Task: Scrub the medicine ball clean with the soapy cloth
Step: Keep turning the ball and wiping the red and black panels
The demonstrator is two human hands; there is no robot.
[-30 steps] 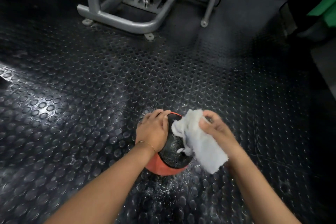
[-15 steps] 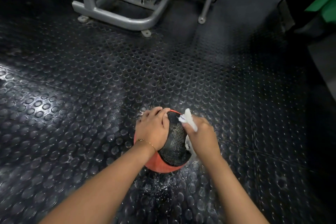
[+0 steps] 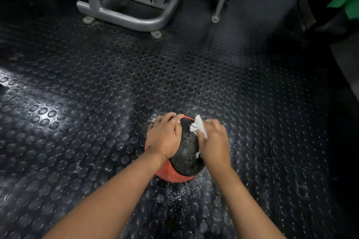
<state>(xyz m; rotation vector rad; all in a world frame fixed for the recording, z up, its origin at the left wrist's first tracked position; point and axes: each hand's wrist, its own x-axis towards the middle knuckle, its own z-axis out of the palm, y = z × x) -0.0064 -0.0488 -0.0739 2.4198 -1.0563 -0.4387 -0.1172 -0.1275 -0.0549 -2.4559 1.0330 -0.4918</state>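
A black and orange medicine ball rests on the studded rubber floor, low in the middle of the view. My left hand lies flat over the ball's upper left side, holding it. My right hand presses a white soapy cloth against the ball's right side. Most of the cloth is bunched under that hand; only a tuft sticks out at the top. The ball's far side is hidden by both hands.
Wet flecks of soap lie on the black studded floor just in front of the ball. A grey metal gym machine frame stands at the back. A dark object with a green patch fills the top right corner.
A second ago the cloth hung loose from my right hand beside the ball. The right hand has since closed in and pressed the bunched cloth onto the ball. The left hand has stayed put.
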